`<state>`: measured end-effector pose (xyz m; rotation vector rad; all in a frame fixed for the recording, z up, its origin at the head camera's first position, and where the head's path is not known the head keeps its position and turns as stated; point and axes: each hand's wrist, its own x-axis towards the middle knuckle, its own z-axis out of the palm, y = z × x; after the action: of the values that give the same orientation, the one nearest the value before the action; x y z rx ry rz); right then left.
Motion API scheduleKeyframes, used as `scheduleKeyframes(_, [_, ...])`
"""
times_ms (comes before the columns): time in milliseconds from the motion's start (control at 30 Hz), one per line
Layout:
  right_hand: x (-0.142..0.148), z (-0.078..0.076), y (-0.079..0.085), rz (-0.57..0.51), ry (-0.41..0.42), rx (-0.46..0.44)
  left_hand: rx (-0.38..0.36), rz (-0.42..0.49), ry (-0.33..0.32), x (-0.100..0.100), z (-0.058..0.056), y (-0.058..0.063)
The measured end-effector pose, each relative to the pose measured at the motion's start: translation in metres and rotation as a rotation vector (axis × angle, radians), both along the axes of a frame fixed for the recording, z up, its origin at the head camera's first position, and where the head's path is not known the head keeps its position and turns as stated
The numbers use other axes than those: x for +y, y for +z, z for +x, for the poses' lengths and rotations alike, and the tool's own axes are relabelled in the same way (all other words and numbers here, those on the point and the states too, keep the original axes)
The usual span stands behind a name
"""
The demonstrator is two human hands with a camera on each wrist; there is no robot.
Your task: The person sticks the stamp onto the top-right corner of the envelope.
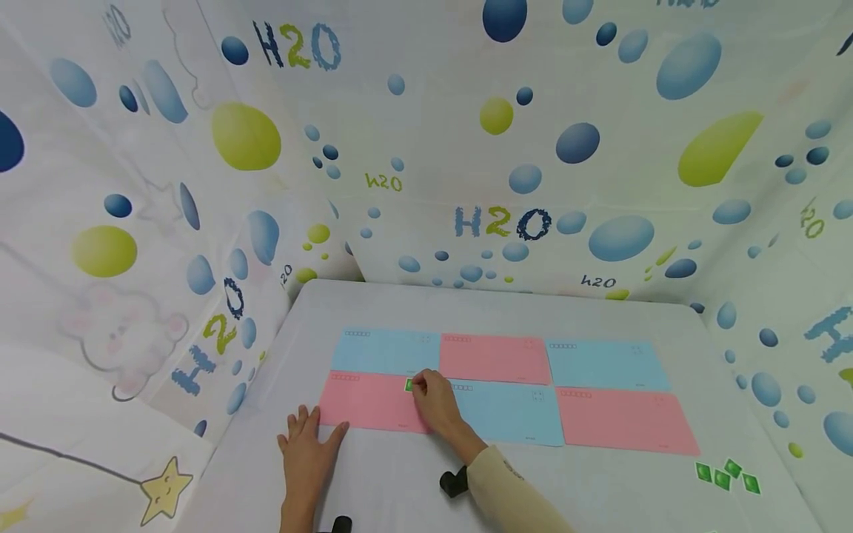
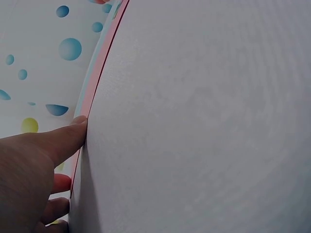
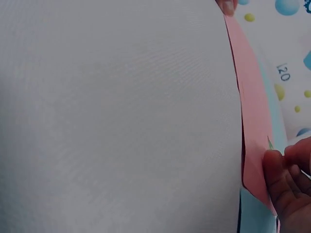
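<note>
My left hand (image 1: 309, 453) lies at the lower-left corner of the front-left pink envelope (image 1: 369, 403), fingers spread, with fingertips and thumb on its edge. In the left wrist view the thumb (image 2: 70, 138) presses along that pink edge. My right hand (image 1: 438, 403) is at the same envelope's upper-right corner, thumb and forefinger pinching a small green stamp (image 1: 409, 385) against the paper. Most of the stamp is hidden behind the fingers; only a green sliver (image 3: 270, 143) shows in the right wrist view. The right forearm crosses over the table's front.
Beside it lie a blue envelope (image 1: 509, 418) and another pink one (image 1: 626, 422); behind them is a row of blue, pink and blue envelopes (image 1: 496, 360). Several loose green stamps (image 1: 723, 480) lie at the front right. A black object (image 1: 454, 483) is by the right sleeve. Patterned curtains enclose the white table.
</note>
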<state>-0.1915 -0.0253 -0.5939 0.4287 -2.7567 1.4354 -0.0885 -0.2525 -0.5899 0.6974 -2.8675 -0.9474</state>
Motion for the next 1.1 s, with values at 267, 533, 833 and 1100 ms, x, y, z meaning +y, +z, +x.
scheduleKeyframes(267, [0.004,0.0,0.0,-0.039,0.023,-0.04,-0.005,-0.009,-0.002,0.001,0.002,-0.001])
scheduleKeyframes(533, [0.007,0.001,0.004,-0.067,0.035,-0.03,-0.01,-0.007,0.004,0.003,0.003,-0.003])
scheduleKeyframes(833, [0.01,0.003,0.017,-0.053,0.042,0.0,-0.011,-0.021,0.005,0.002,0.001,-0.003])
scheduleKeyframes(1100, [0.013,0.003,0.021,-0.024,0.039,0.008,-0.006,-0.027,-0.004,0.0,-0.001,-0.003])
